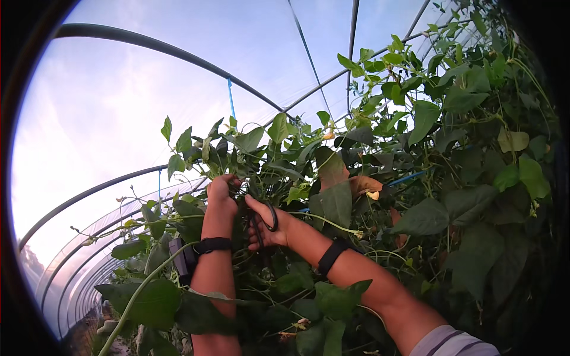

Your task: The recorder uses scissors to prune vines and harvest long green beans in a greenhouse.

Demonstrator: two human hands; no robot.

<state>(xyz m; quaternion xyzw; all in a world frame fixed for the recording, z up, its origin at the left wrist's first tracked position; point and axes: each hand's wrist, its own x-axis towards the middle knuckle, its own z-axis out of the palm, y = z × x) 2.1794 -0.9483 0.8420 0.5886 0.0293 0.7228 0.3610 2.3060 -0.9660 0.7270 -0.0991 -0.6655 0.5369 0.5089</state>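
Observation:
Both hands reach up into dense climbing bean vines (336, 204). My left hand (221, 193) is raised at the centre, its fingers closed around thin vine stems among the leaves. Just right of it and slightly lower, my right hand (269, 224) holds scissors (272, 218) by their black looped handles; leaves and shadow hide the blades. Each forearm wears a black strap, and a dark box-shaped device (181, 258) sits on the left one. A few pale yellow flowers (373, 195) show to the right of the hands.
Curved metal hoops (169, 51) of a plastic-covered tunnel arch overhead and recede at lower left. Blue twine (231, 98) hangs from a hoop, and more blue line (407, 178) runs through the foliage. A long stem (133, 296) crosses in front of the left forearm.

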